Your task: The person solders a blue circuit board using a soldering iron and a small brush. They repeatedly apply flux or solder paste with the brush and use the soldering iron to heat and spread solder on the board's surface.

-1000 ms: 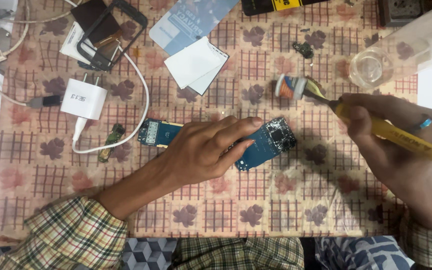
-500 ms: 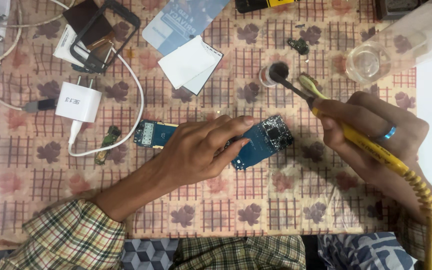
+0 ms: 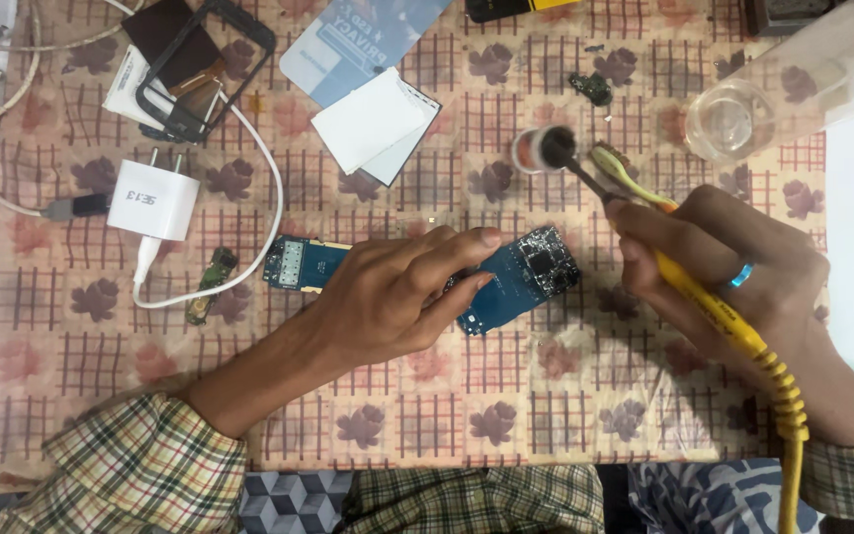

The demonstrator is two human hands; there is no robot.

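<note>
On the patterned cloth (image 3: 546, 396), the left hand (image 3: 387, 297) lies flat across a blue circuit board (image 3: 521, 282), fingers spread and pressing it down rather than closed around it; the board's ends show on either side of the hand, near the middle of the cloth. The right hand (image 3: 719, 267) is clamped around a yellow soldering iron (image 3: 704, 307), whose coiled yellow cord runs toward the lower edge. The iron's tip touches a small round tin (image 3: 544, 150) just above the board. A toothbrush (image 3: 620, 168) with a yellow handle lies just beside the tin, partly under the right hand. A white charger (image 3: 153, 200) with its white cable (image 3: 269, 198) sits to the left, a black phone frame (image 3: 205, 64) above it. White cards (image 3: 373, 124) rest near the top centre, and a clear glass (image 3: 728, 119) stands at upper right.
</note>
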